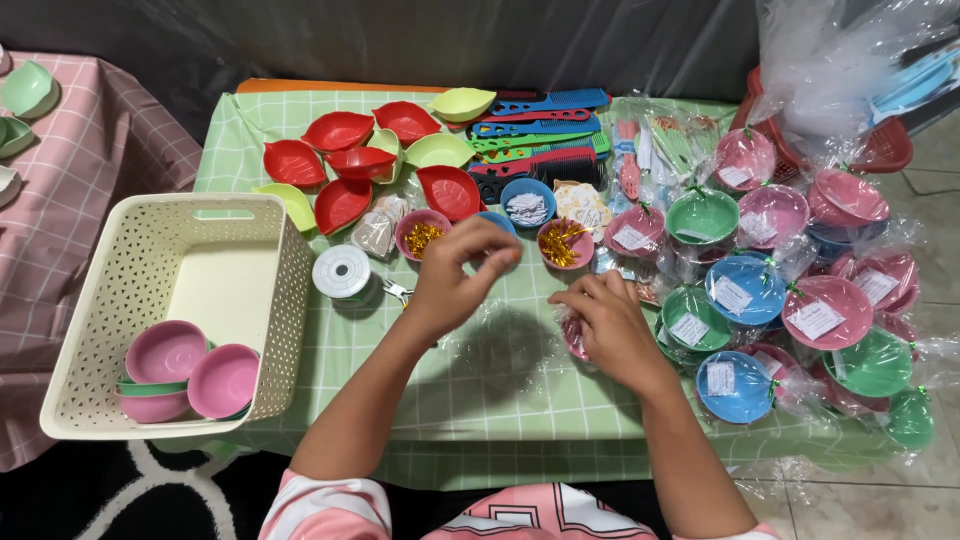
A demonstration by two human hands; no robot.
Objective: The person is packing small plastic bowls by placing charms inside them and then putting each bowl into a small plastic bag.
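Pink striped sleeves (pixel 520 510), left hand (pixel 455 275) raised, right hand (pixel 605 325) on wrapped bowl (pixel 574 338)

Both forearms are extended from the near edge toward the far side, bare below striped sleeves. The left hand (pixel 455 280) is raised, fingers curled, fingertips pinched together. The right hand (pixel 608 325) is held lower, palm down, fingers bent inward toward the left.

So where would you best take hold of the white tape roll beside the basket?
The white tape roll seems to lie flat on the green checked cloth, round face up. Probably best to pinch across its outer rim from above, coming from the near side, since the basket crowds its left.
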